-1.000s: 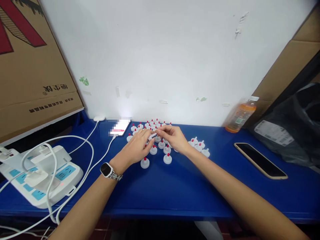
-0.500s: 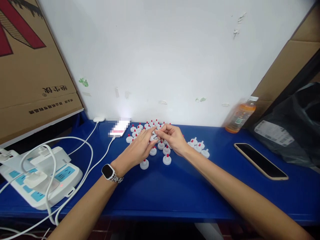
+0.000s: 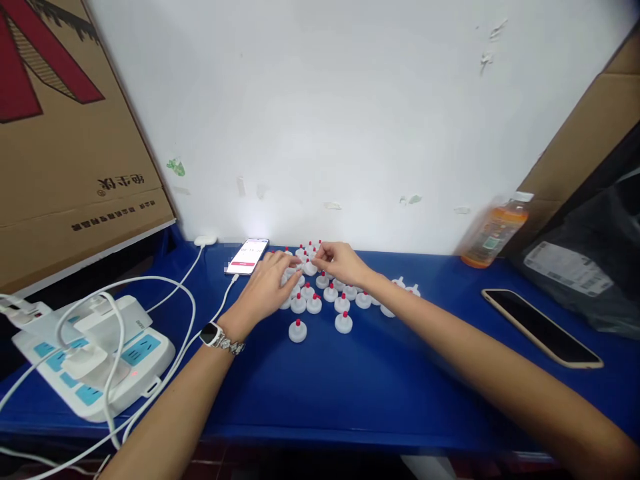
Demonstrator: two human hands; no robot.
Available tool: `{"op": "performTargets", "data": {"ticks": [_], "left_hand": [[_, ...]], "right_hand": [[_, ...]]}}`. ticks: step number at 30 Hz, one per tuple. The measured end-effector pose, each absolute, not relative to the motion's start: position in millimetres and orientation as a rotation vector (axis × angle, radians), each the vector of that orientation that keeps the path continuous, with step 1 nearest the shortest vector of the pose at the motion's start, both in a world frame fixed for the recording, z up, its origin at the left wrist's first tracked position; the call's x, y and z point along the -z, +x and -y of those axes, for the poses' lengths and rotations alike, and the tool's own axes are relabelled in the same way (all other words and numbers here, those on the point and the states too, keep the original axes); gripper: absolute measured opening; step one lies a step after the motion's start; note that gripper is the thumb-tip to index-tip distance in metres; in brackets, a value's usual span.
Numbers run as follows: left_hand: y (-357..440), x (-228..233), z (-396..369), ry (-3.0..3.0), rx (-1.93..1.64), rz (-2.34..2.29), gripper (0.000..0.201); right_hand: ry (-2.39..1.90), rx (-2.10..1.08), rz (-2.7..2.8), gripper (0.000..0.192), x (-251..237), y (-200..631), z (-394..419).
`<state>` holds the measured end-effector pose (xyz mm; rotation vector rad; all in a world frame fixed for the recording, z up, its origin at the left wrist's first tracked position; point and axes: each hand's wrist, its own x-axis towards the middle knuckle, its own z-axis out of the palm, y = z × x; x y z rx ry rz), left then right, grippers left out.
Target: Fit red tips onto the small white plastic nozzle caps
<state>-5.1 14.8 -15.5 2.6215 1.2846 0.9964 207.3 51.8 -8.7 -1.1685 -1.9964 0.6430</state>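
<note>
Both hands (left hand [image 3: 267, 287], right hand [image 3: 343, 261]) pinch a white cap [image 3: 309, 267].

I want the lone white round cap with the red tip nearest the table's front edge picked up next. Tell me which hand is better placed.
Left, probably. The left hand is closer to that white red-tipped cap; the right hand is farther back.

A white wall [image 3: 325, 113] fills the top middle. A blue table [image 3: 350, 393] runs along the bottom. Brown cardboard [image 3: 60, 133] leans upper left.
</note>
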Motion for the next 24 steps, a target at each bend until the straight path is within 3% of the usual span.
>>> {"op": "performTargets", "data": {"ticks": [5, 10, 17, 24], "left_hand": [[1.1, 14.1, -5.2, 2.669, -0.857, -1.132, 0.022], [4.3, 13.9, -2.7, 2.681, -0.8, -1.115, 0.023], [24.9, 9.9, 1.3, 2.713, -0.855, -0.981, 0.025], [73.0, 8.3, 12.9, 2.821, -0.776, -0.876, 0.022]], "right_hand": [[-1.247, -0.426, 2.207, 0.01, 22.3, 202.2, -59.5], [-1.278, -0.26, 2.2, 0.02, 12.0, 211.8, -48.3], [-1.314, -0.216, 2.011, 0.029, 2.7, 273.8, 3.4], [-1.48, -0.114, 1.935, 0.021, 13.3, 329.2, 43.2]]}}
